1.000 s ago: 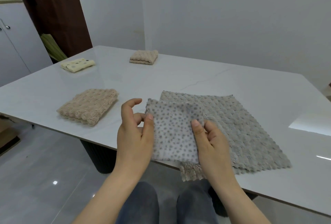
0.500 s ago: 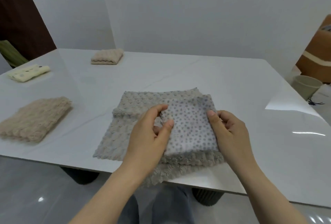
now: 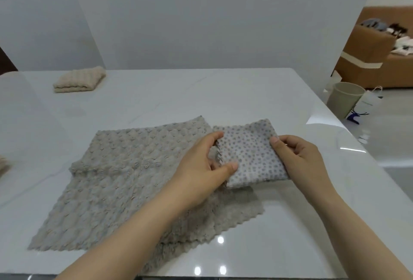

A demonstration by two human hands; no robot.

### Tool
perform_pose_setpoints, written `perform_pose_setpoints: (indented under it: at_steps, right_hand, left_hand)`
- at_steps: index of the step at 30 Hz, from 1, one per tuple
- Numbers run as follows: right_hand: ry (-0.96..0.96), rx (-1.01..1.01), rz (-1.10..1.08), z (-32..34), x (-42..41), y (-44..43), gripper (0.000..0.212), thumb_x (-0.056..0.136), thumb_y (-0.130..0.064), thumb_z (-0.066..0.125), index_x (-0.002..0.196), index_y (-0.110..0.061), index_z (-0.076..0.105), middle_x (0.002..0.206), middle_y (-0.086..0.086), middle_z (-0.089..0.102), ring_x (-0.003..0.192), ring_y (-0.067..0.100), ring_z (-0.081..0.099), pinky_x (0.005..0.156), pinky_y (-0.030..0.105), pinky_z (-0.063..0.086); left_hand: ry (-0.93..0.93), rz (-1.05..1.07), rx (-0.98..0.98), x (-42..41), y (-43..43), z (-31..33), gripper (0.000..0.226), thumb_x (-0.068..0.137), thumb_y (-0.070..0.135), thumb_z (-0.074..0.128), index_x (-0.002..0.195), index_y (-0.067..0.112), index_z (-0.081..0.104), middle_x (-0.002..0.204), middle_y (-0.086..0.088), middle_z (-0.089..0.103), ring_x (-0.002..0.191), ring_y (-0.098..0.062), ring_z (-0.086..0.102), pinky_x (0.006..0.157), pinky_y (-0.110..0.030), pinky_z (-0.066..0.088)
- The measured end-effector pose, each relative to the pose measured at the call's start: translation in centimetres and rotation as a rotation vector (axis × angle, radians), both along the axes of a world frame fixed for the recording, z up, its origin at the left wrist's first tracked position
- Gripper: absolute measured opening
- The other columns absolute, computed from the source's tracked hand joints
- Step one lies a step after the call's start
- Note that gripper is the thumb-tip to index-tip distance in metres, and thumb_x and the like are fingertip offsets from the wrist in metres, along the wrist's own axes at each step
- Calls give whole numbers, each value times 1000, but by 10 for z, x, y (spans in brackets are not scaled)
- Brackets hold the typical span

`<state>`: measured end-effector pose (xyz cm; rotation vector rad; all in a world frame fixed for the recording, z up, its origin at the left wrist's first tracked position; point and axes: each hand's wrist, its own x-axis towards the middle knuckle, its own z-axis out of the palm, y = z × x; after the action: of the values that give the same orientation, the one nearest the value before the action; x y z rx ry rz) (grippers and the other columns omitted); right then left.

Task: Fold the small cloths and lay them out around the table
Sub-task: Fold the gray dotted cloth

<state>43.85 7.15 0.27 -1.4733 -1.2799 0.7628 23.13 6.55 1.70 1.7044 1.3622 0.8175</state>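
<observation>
A small folded grey cloth with blue-grey dots [image 3: 250, 154] is held between both hands just above the white table [image 3: 201, 92], right of centre. My left hand [image 3: 201, 168] pinches its left edge, thumb on top. My right hand [image 3: 297, 156] grips its right edge. Under and to the left of it, a larger grey-beige textured cloth [image 3: 125, 181] lies spread flat, its near edge reaching the table's front. A folded beige cloth [image 3: 80, 80] sits at the far left of the table.
The corner of another beige cloth [image 3: 3, 164] shows at the left frame edge. Off the table's right side stand a pale green bin [image 3: 344, 100] on the floor and a brown sofa [image 3: 375, 56] with items on it.
Both hands have carried the dotted cloth to the right, off the middle of the larger cloth toward its right edge. My view has swung right, so the left cloths have slid out of frame.
</observation>
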Motion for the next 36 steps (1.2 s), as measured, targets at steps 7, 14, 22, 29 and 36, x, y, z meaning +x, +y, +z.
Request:
perform_pose_setpoints:
  at_steps: [7,14,22,29,36]
  right_hand:
    - [-67,-1,-52,-6,47,44,21,93,-31,60,82,-16,71,81,24,68,72,23,63,73,36,49]
    - [-108,-11,-158,-7,88,86,21,92,-30,60,91,-13,71,85,11,71,78,19,63,68,28,46]
    - [-176,-24,-241,-11,118,121,17,92,-30,60,89,-15,69,82,4,66,77,16,58,62,23,41]
    - [-254,-58,-310,-26,128,133,21,91,-33,59,89,-15,69,83,8,67,78,19,57,61,28,38]
    - [-303,-2,-383,-33,130,139,15,89,-30,62,88,-16,68,64,-4,59,62,5,52,56,18,34]
  left_hand:
    - [-14,-67,-9,46,51,-2,71,83,31,69,143,34,31,107,18,59,68,-14,69,66,-23,56]
    - [-42,-110,-30,91,106,-9,73,82,30,71,143,26,32,142,6,40,84,-15,70,83,-30,57]
    - [-65,-130,-47,126,154,-22,73,79,26,75,142,21,38,138,2,44,107,-29,62,91,-40,54]
    - [-81,-164,-90,138,170,-33,69,80,19,74,139,18,40,125,4,46,75,-17,63,64,-27,58]
    - [-25,-169,-64,143,177,-38,71,79,28,74,140,23,38,134,4,48,72,-24,70,77,-40,59]
